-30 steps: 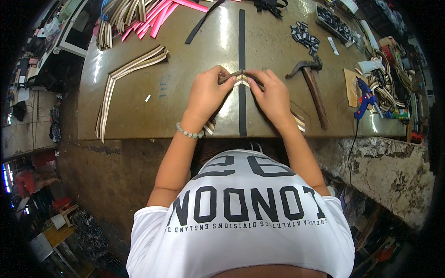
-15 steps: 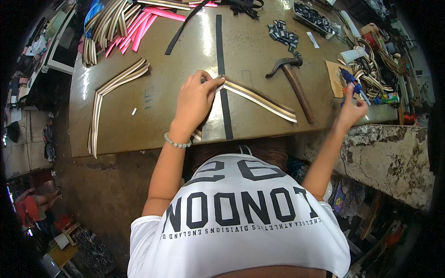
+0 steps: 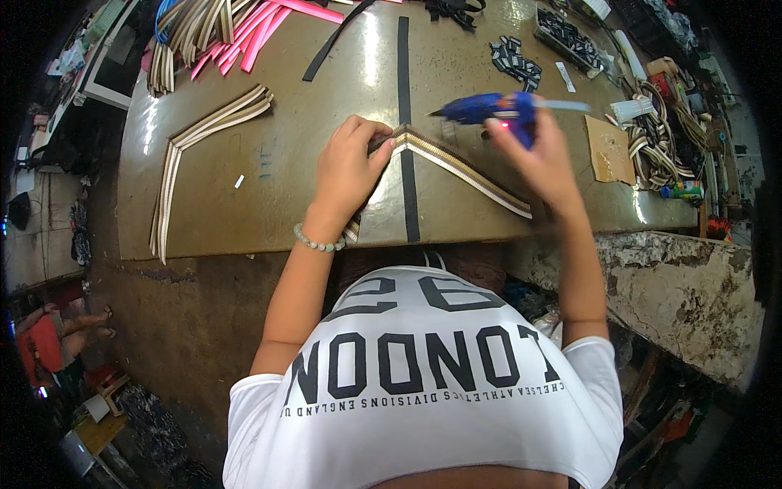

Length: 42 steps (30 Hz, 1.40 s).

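Left hand (image 3: pixel 348 161) pinches striped strap (image 3: pixel 461 165) near bend; right hand (image 3: pixel 544 169) grips blue glue gun (image 3: pixel 474 108).

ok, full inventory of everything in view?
Glue gun: 1, blue, in right grip
V-shaped strip: 1, brown-white, in left grip
Long band: 1, black, centre
Bent strips: count unclear, brown-white, left
Chip: 1, white, right of bent strips
Pink strips: several, pink, upper left
Striped bundle: many strips, brown, upper left
Loose strap: 1, black, upper centre
Small pieces: many, black, upper right
Cardboard: 1, brown, right
Table: 1, olive-brown, centre
Other person: 1, red top, far left
Edge clutter: uncountable, mixed, rim
Shirt: 1, white, bottom
Bracelet: 1, pale, below left grip
Left grip: 1, bare, on V-shaped strip
Right grip: 1, bare, around glue gun
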Each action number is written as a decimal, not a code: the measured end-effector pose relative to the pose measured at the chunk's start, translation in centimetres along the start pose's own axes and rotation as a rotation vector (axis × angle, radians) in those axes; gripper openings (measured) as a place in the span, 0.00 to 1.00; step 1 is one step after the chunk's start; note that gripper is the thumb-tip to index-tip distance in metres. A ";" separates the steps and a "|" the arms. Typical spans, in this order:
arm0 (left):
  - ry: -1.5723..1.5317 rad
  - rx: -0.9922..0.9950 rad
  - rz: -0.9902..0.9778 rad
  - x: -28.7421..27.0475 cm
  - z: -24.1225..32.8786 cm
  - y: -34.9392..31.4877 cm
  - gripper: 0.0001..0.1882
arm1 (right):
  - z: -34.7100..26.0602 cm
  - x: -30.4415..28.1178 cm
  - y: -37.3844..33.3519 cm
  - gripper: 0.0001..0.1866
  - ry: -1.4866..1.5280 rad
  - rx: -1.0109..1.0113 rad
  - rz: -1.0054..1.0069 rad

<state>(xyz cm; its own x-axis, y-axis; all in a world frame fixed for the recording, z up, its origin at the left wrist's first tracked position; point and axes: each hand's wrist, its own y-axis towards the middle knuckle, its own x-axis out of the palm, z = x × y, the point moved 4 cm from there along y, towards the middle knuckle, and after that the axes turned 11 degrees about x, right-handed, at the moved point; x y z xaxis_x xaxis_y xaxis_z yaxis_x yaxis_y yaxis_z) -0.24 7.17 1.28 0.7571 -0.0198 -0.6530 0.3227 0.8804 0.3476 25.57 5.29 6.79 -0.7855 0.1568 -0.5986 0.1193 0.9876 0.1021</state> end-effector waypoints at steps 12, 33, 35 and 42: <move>-0.016 0.017 0.024 0.3 -0.4 -0.1 0.08 | -1.6 3.4 0.7 0.29 -0.264 0.045 -0.166; 0.004 -0.003 -0.020 0.0 0.4 0.2 0.09 | 14.8 -16.3 -7.2 0.33 -0.562 0.821 0.675; 0.001 -0.016 -0.018 0.0 0.4 0.2 0.09 | 13.1 -16.7 -7.8 0.34 -0.777 0.878 0.461; -0.013 0.012 -0.015 0.2 0.6 0.4 0.09 | 6.6 -7.5 4.8 0.12 -0.118 -0.019 0.232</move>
<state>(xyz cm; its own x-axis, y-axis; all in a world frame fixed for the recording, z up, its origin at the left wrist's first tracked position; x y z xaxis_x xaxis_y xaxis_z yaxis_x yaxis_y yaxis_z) 0.34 7.25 1.69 0.7596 -0.0390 -0.6493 0.3409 0.8740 0.3463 36.07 8.94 6.54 -0.6625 0.3798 -0.6456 0.2753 0.9251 0.2616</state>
